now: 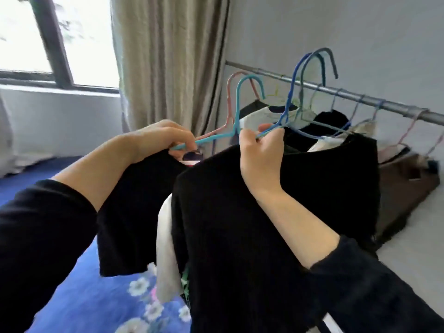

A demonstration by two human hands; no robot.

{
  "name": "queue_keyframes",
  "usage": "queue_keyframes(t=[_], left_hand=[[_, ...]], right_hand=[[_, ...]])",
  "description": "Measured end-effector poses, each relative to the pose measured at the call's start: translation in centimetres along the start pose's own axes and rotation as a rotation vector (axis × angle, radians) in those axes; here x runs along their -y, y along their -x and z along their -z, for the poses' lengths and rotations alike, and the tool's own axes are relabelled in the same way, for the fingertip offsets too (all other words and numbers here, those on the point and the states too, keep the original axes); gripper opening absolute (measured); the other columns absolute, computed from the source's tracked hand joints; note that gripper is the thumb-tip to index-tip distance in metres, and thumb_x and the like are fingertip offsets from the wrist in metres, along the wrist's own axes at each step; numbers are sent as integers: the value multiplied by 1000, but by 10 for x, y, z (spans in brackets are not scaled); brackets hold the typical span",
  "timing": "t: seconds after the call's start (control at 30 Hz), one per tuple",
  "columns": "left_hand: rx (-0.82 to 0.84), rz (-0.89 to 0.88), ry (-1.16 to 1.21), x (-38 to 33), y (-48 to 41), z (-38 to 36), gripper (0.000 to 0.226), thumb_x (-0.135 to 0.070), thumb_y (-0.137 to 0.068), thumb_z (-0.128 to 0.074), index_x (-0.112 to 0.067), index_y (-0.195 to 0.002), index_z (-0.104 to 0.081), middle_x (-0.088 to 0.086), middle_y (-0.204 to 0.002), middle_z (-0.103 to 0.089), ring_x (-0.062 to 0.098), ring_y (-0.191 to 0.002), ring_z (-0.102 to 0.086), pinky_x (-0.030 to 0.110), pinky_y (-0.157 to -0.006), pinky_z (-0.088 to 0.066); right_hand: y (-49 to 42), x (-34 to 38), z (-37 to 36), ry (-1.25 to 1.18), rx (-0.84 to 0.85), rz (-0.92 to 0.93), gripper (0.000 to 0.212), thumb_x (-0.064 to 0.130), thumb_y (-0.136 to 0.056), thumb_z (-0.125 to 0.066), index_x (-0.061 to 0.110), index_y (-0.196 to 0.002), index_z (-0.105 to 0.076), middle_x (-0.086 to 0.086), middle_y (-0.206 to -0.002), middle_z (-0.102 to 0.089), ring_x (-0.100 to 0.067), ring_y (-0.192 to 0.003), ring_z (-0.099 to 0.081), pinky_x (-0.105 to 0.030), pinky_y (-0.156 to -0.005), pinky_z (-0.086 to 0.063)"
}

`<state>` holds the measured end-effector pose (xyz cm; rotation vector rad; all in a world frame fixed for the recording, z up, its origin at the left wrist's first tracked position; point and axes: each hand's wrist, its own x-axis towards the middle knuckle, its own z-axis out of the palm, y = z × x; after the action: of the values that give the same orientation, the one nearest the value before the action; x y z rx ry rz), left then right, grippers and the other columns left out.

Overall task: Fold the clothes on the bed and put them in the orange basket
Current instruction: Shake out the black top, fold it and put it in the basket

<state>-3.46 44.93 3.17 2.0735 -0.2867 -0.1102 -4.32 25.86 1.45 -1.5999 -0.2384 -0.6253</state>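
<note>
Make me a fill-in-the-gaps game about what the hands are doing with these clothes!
1. The left hand and the right hand each grip plastic ___ with clothes on them.
2. The big shirt under the right hand is coloured ___.
3. The blue bed sheet has white ___ printed on it.
4. Beside the window hangs a beige ___.

Missing words: hangers; black; flowers; curtain.

Two hands, the left hand (pixel 165 138) and the right hand (pixel 260 159), hold four hangers (pixel 237 106) near one rail (pixel 396 108), one curtain (pixel 168 56), one window (pixel 51 44) and one bed (pixel 72 296).
</note>
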Motion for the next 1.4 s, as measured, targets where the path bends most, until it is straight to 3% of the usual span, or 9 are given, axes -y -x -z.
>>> queue_keyframes(t=[0.1,0.23,0.43,0.73,0.83,0.93,1.03,1.13,1.4], left_hand=[[-146,93,-37,45,76,89,26,-32,-59,-66,-14,-50,-49,0,-46,-38,10,-44,-33,26,-56,-31],[-402,230,-100,87,158,193,41,-19,-82,-62,-20,-42,-54,-2,-44,-40,10,-40,-31,28,-52,-28],[-913,251,-117,146,235,297,13,-19,-81,-66,-12,-71,-69,-14,-45,-53,9,-54,-47,21,-57,-36],[-1492,204,-332,245,276,414,30,-25,-75,-63,5,-72,-63,8,-62,-51,15,-60,-42,29,-57,-34],[-1563,176,-497,271,281,454,32,-30,-81,-60,1,-72,-62,15,-64,-53,15,-62,-42,36,-59,-38],[-1607,149,-569,287,283,494,35,-34,-83,-58,-16,-55,-47,-10,-49,-45,3,-49,-32,29,-52,-30],[-1595,92,-627,296,281,530,45,-35,-87,-56,-22,-54,-28,-17,-41,-36,2,-43,-28,17,-47,-18],[-1572,-33,-658,322,272,571,49,-38,-88,-56,-18,-57,-23,-10,-47,-24,6,-50,-22,29,-51,-19],[-1318,-38,-476,434,199,582,36,-30,-88,-61,-13,-58,-51,-8,-49,-30,9,-49,-25,28,-50,-23]], right_hand=[[35,12,-109,-69,100,-13,19,7,-89,-51,17,-86,-35,4,-74,-44,-7,-68,-47,-23,-71,-40],[75,41,-236,-142,218,-22,16,3,-91,-50,5,-99,-36,7,-71,-39,0,-61,-43,-4,-64,-36],[108,78,-413,-138,469,21,13,8,-92,-51,9,-94,-38,6,-65,-38,-1,-55,-41,-12,-52,-34],[121,78,-621,-42,902,190,9,15,-92,-48,8,-91,-42,5,-71,-44,-7,-62,-44,-25,-54,-31],[125,78,-675,-104,930,192,5,11,-90,-46,9,-90,-41,3,-69,-49,-9,-59,-47,-22,-48,-33],[129,81,-720,-160,942,204,5,9,-91,-45,10,-91,-40,1,-73,-54,-14,-63,-53,-16,-48,-38],[136,82,-767,-262,924,191,10,5,-88,-45,13,-86,-39,-5,-73,-58,-27,-69,-62,-34,-64,-53],[133,79,-809,-363,887,154,14,2,-86,-44,14,-81,-38,-13,-73,-63,-25,-62,-62,-43,-63,-55],[120,-18,-843,-320,646,-34,9,12,-81,-48,18,-76,-43,-14,-75,-68,-24,-67,-65,-32,-67,-53]])
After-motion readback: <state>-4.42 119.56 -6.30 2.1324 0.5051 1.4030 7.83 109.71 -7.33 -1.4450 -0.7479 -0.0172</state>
